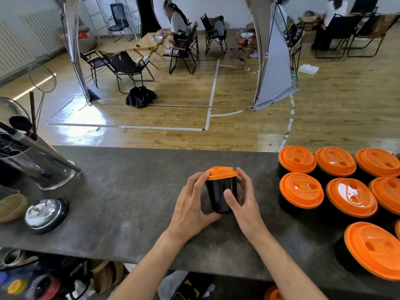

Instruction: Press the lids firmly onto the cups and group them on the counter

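A black cup (218, 195) with an orange lid (221, 172) stands upright on the dark grey counter (134, 191), near its middle. My left hand (190, 204) grips the cup's left side, fingers reaching up to the lid's rim. My right hand (244, 198) grips its right side, thumb across the cup's front. At the right, several black cups with orange lids (300, 192) stand close together in a group.
A steel utensil holder (43, 163) with ladles and a wire skimmer stands at the counter's left, a shiny round lid (46, 214) in front of it. Beyond the far counter edge lies wooden floor with folding chairs and seated people. Clutter sits below the near edge.
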Action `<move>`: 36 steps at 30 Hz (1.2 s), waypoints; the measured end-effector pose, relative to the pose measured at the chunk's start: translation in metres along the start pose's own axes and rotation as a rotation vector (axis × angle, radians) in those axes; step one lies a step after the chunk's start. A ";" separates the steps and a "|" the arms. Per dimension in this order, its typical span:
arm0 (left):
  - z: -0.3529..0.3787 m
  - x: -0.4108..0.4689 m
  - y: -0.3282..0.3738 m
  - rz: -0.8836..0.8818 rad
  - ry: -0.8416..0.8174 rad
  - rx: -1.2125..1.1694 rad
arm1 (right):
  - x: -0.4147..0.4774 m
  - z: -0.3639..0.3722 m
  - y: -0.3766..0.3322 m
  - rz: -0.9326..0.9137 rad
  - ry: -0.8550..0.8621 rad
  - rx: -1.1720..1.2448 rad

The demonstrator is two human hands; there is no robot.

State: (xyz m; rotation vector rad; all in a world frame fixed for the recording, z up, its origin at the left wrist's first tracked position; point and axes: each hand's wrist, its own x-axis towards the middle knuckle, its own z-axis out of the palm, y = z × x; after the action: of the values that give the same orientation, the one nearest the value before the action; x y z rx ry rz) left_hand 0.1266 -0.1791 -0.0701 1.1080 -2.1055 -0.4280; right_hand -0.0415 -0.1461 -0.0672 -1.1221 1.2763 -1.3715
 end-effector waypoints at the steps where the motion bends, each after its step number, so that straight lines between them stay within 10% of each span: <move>1: 0.000 0.000 0.000 0.011 -0.006 0.002 | 0.001 0.000 0.001 0.001 0.023 -0.002; 36: 0.002 -0.001 0.000 -0.009 -0.018 0.011 | -0.001 0.000 -0.002 -0.010 0.016 -0.059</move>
State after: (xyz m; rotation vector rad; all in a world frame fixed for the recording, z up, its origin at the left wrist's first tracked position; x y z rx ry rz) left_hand 0.1256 -0.1787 -0.0720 1.1239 -2.1214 -0.4327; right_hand -0.0411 -0.1448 -0.0648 -1.1609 1.3326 -1.3602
